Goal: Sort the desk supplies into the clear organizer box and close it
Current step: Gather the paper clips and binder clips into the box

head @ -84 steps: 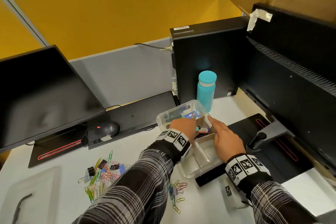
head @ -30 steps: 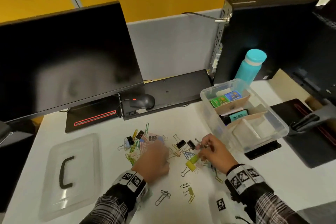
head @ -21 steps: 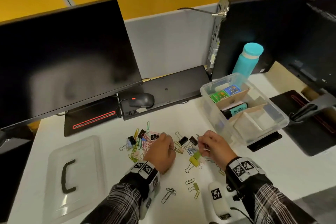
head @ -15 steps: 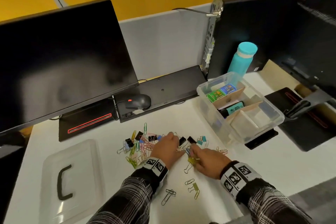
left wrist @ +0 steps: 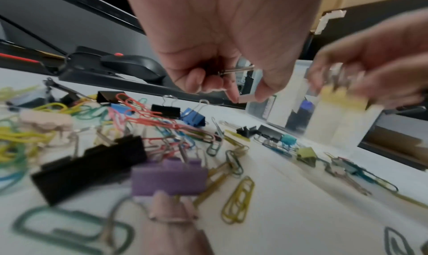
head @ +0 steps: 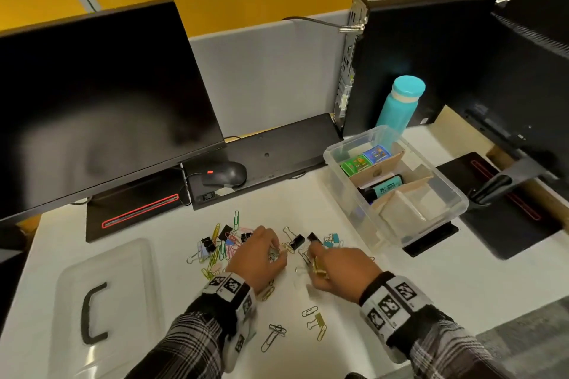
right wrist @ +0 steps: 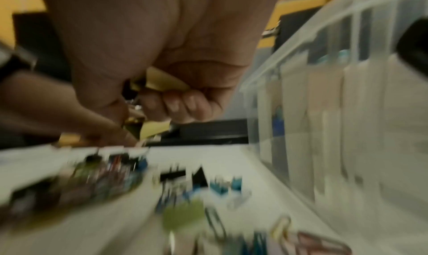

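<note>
1. The right hand has its fingers curled around a yellow binder clip; the clip sits inside the palm, and one finger stretches forward toward a black binder clip on the desk.
2. The left hand is also curled. It holds small metal clips in the palm, and its thumb and forefinger pinch a pale binder clip just above the desk.
3. Under and around both hands lies a loose pile of paper clips and binder clips in many colours, on the white desk. A few more paper clips lie apart, near the wrists.
4. The clear organizer box stands open on the right side, well apart from the hands. Cardboard dividers split it into compartments. The far compartment holds a green and a blue small pack; the middle one holds a teal object.
5. The clear lid with a black handle lies flat on the desk at the left.
6. Behind the pile are a black mouse and a monitor; a teal bottle stands behind the box.
</note>
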